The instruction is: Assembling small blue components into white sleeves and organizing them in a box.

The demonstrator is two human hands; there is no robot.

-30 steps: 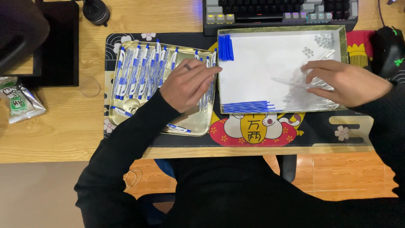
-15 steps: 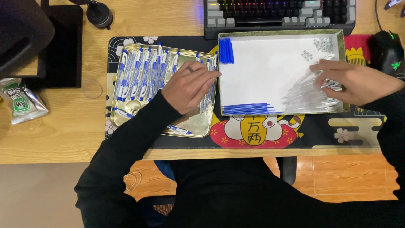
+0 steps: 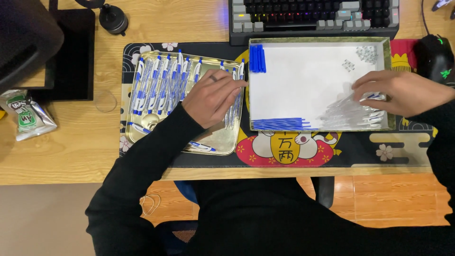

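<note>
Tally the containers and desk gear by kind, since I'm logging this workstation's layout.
Gold metal tray of assembled blue-and-white pens: 1
White-lined rectangular tray of pen parts: 1
Black backlit keyboard: 1
Black computer mouse: 1
Green-and-silver foil packet: 1
Total: 5

The left hand (image 3: 213, 97) lies palm down, fingers bent and pointing right. The right hand (image 3: 398, 92) reaches in from the right side, fingers curled together in a pinch. Both arms wear long black sleeves.
</note>
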